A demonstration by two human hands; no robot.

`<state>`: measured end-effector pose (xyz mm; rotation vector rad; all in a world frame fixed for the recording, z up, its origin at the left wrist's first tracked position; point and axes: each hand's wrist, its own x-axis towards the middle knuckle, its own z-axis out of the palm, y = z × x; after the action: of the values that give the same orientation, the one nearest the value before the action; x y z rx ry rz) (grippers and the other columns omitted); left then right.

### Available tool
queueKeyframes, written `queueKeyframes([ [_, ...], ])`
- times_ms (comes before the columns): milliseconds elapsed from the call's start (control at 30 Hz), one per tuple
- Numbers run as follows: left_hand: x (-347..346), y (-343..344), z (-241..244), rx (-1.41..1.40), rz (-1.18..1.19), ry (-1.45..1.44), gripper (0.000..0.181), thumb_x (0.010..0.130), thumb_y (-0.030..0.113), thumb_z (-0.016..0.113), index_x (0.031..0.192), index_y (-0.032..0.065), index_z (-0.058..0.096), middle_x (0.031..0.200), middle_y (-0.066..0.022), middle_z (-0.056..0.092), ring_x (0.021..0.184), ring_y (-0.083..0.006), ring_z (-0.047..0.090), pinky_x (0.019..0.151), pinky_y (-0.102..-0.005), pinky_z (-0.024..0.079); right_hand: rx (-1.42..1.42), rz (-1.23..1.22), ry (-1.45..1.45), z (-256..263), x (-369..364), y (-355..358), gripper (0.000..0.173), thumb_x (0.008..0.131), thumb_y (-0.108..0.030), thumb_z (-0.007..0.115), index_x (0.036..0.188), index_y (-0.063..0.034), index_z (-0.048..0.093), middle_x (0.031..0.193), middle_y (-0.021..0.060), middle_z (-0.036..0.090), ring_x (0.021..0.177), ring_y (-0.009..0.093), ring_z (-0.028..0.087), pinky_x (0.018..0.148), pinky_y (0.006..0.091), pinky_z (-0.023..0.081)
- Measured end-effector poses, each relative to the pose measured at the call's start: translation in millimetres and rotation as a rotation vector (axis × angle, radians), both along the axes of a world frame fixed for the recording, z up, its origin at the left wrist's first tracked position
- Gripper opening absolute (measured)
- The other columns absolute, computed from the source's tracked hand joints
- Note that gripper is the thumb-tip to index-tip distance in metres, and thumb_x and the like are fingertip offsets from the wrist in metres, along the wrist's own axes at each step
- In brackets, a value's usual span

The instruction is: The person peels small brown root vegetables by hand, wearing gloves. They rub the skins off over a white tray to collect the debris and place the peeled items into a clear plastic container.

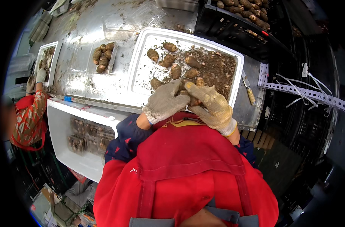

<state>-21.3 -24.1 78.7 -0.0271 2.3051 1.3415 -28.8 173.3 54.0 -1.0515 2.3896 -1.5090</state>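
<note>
My left hand point(167, 100) and my right hand point(212, 108), both in dirty knitted work gloves, meet over the near edge of a white foam tray point(134, 65). Small brown taro corms point(194, 101) show in the gap between them, partly hidden by the fingers. The left hand closes around a corm point(184, 92) between thumb and fingers. My right hand curls over a corm from the other side. More loose taro corms point(175, 71) lie in the tray, with brown peel and soil debris point(220, 68) heaped on its right side.
A clear plastic clamshell point(113, 61) with taro stands left on the metal table point(84, 88). A knife point(248, 88) lies right of the tray. Behind it is a black crate point(234, 31) of taro. A foam box point(57, 127) holds packed clamshells. A co-worker point(30, 119) works at far left.
</note>
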Motion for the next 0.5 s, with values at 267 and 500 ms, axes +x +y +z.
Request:
queueKeyframes([
  [267,12.6,-17.8,-39.0,0.063,-0.048,0.128,0.03,0.085,0.026,0.055,0.097,-0.0013,0.062,0.083,-0.0166,0.063,0.08,-0.0366,0.061,0.074,-0.044,0.049,-0.118,0.027,-0.164,-6.4,4.0,0.4,0.065,0.076,0.001,0.073,0.136,-0.0057,0.051,0.099,0.0111,0.065,0.088,0.026,0.064,0.078,0.0343,0.051],
  [500,16.4,-17.6,-38.0,0.181,0.045,0.166,0.031,0.092,0.02,0.049,0.113,0.0014,0.065,0.095,-0.016,0.068,0.08,-0.0254,0.066,0.07,-0.0357,0.052,-0.213,-0.155,-0.399,-9.5,10.2,3.0,0.066,0.074,-0.003,0.078,0.135,-0.005,0.053,0.126,0.0153,0.062,0.112,0.024,0.063,0.093,0.0327,0.05],
])
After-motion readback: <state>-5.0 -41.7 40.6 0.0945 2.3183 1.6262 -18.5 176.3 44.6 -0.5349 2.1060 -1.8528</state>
